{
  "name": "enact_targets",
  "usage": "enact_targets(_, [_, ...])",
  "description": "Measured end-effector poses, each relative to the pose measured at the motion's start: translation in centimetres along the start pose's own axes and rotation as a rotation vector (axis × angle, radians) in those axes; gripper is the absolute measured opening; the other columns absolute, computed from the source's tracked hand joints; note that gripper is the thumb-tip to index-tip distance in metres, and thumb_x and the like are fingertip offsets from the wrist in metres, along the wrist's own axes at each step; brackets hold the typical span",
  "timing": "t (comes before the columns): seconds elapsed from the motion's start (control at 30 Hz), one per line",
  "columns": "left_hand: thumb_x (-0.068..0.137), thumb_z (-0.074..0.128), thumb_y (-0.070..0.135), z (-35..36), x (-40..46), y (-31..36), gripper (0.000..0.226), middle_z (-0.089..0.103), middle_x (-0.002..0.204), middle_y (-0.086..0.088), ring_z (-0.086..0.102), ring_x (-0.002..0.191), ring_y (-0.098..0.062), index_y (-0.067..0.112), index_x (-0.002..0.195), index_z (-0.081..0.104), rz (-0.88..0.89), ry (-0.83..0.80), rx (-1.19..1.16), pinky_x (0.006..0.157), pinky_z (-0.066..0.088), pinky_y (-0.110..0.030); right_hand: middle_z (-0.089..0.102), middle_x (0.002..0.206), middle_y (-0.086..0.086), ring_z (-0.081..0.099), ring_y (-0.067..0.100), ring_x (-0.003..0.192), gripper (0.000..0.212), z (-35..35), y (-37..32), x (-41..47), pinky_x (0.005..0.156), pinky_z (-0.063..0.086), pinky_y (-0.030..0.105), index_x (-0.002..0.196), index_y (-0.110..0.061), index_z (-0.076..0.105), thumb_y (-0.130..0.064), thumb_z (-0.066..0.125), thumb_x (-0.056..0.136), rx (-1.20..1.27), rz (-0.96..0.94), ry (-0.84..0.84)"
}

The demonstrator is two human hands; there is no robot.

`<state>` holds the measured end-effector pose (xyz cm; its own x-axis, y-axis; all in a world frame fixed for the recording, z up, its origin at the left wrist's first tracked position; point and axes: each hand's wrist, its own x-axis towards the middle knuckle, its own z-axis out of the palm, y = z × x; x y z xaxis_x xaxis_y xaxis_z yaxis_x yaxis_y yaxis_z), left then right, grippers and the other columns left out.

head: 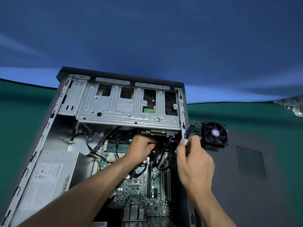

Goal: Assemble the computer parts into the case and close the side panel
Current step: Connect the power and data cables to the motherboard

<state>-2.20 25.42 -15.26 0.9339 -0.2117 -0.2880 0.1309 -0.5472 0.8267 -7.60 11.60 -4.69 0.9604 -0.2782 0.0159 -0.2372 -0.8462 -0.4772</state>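
The open computer case lies on its side on a green table, with the green motherboard exposed inside. My left hand reaches in under the metal drive cage and grips black cables near the board's upper right. Over the case's right wall, my right hand pinches a black cable with a white tag. That cable runs out toward the right. The grey power supply sits at the lower left of the case.
A black fan on a heatsink lies on the table just right of the case. The dark side panel with a perforated vent lies flat beside it. A crumpled grey object sits at the far right edge.
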Motion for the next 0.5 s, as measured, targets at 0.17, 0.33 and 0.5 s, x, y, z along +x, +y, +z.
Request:
enact_targets(0.17, [0.094, 0.054, 0.011, 0.1, 0.2, 0.2, 0.026, 0.07, 0.106, -0.01, 0.052, 0.04, 0.006, 0.01, 0.119, 0.064, 0.072, -0.088, 0.177, 0.042, 0.04, -0.005, 0.047, 0.053, -0.002, 0.038, 0.012, 0.048, 0.02, 0.1, 0.0, 0.0, 0.052, 0.027, 0.035, 0.078, -0.021, 0.034, -0.033, 0.042, 0.092, 0.01, -0.001, -0.004])
enact_targets(0.33, [0.096, 0.053, 0.016, -0.4, 0.6, 0.6, 0.029, 0.064, 0.121, -0.004, 0.069, 0.09, -0.011, 0.014, 0.124, 0.06, 0.151, -0.153, 0.295, 0.085, 0.049, -0.017, 0.048, 0.053, -0.002, 0.039, 0.014, 0.048, 0.023, 0.1, 0.0, 0.0, 0.052, 0.028, 0.035, 0.076, -0.022, 0.032, -0.031, 0.045, 0.093, 0.008, 0.001, 0.007])
enact_targets(0.5, [0.1, 0.045, 0.024, -0.5, 1.3, 0.2, 0.027, 0.065, 0.08, -0.004, 0.061, 0.061, -0.007, 0.009, 0.114, 0.064, 0.064, -0.214, 0.373, 0.054, 0.048, -0.014, 0.049, 0.053, -0.002, 0.043, 0.015, 0.049, 0.023, 0.0, 0.1, 0.0, 0.051, 0.029, 0.034, 0.075, -0.023, 0.033, -0.031, 0.045, 0.092, 0.014, 0.004, -0.001])
